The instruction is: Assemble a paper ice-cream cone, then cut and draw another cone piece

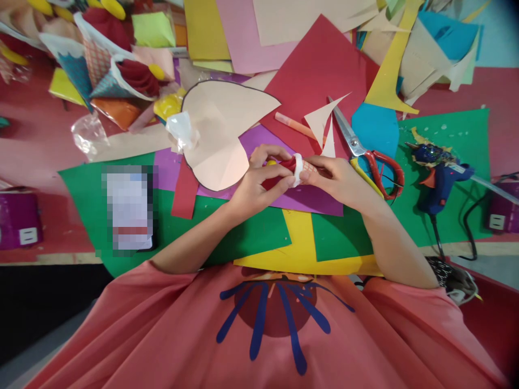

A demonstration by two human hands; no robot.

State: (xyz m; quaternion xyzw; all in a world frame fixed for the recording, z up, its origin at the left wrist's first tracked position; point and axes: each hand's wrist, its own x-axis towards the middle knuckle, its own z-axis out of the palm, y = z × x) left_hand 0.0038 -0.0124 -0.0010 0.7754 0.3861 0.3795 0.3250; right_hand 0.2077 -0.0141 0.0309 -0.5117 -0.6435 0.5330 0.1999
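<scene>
Between my two hands, above the purple sheet (324,204), lies a craft ice cream cone (299,168) on its side. Its red swirl top points left and its checked cone points right, with a white band between them. My left hand (270,173) is closed round the red top, where a bit of yellow shows. My right hand (334,175) pinches the checked cone part, and its fingers hide most of it. Left of my hands lies a large beige heart-like cutout (214,129) with a dark outline. Scissors with red and yellow handles (357,146) lie just right of my right hand.
A blue glue gun (436,186) with a cord rests on green sheet at right. A phone (130,208), its screen blurred, lies at left. Several finished cones (101,59) stand at upper left. Coloured sheets and scraps (430,59) cover the back. An orange marker (298,126) lies near the scissors.
</scene>
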